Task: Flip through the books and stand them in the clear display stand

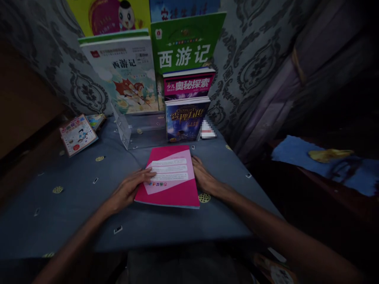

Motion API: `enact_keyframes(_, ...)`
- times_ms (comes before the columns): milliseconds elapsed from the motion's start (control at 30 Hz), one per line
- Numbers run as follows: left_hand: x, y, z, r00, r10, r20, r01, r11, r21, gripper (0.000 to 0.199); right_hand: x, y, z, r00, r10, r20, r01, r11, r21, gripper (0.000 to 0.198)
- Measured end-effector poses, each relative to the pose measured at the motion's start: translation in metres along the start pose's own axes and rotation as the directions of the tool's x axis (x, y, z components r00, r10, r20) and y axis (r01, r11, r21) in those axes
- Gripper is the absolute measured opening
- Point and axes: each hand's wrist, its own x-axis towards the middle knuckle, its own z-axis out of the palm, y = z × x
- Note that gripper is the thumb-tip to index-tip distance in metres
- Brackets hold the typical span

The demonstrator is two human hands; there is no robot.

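A pink book [174, 195] is just above or on the table's near half, its printed side up and its lettering upside down to me. My left hand [130, 187] grips its left edge, the fingers lying over the cover. Along the right edge my right hand [203, 175] holds the book from the side; its fingertips are partly hidden. Beyond it rises a clear stand [122, 125] bearing several upright books. On its lower right is a dark blue book [186, 120], below a magenta-titled book [189, 85]. A green book [189, 43] and a pale illustrated book [127, 79] stand higher.
The table [74, 197] has a dark patterned cloth. A small white-covered book [78, 134] lies at the left, overlapping another. Grey patterned wallpaper [237, 47] and a tied curtain [281, 86] are behind. Blue cloth [290, 152] lies on a surface off to the right.
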Motion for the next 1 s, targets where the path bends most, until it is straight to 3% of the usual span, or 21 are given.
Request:
enact_keyframes(133, -0.009, -0.007, 0.015, 0.998, 0.063, 0.028, -0.066, 0.993, 0.103, 0.037, 0.004, 0.006, 0.002, 0.998, 0.048, 0.048, -0.046, 0.998, -0.032, 0.051)
enact_keyframes(333, -0.008, 0.004, 0.013, 0.970, 0.024, 0.242, -0.092, 0.958, 0.273, 0.040, 0.003, 0.013, -0.005, 0.976, 0.211, 0.052, -0.198, 0.963, -0.184, 0.051)
enact_keyframes(433, 0.003, 0.000, 0.007, 0.975, 0.036, 0.219, -0.098, 0.956, 0.277, 0.038, 0.003, 0.018, -0.011, 0.959, 0.283, -0.015, -0.278, 0.927, -0.251, 0.050)
enact_keyframes(533, 0.025, -0.011, 0.004, 0.990, -0.017, 0.139, -0.029, 0.946, 0.322, 0.032, 0.008, 0.020, -0.015, 0.948, 0.303, -0.098, -0.318, 0.907, -0.275, 0.051)
enact_keyframes(667, 0.054, -0.030, 0.007, 0.988, -0.154, 0.013, 0.133, 0.889, 0.437, 0.028, 0.027, 0.007, -0.011, 0.971, 0.204, -0.125, -0.225, 0.956, -0.190, 0.047)
enact_keyframes(767, 0.063, -0.043, 0.013, 0.976, -0.213, -0.048, 0.210, 0.851, 0.481, 0.024, 0.050, -0.015, 0.002, 0.998, 0.055, -0.008, -0.055, 0.998, -0.038, 0.049)
enact_keyframes(867, 0.061, -0.051, 0.020, 0.977, -0.196, -0.084, 0.213, 0.875, 0.434, 0.025, 0.078, -0.036, 0.020, 0.991, -0.058, 0.123, 0.049, 0.996, 0.072, 0.054)
enact_keyframes(1000, 0.054, -0.056, 0.025, 0.982, -0.139, -0.129, 0.178, 0.906, 0.383, 0.028, 0.105, -0.045, 0.035, 0.983, -0.058, 0.177, 0.040, 0.994, 0.101, 0.061)
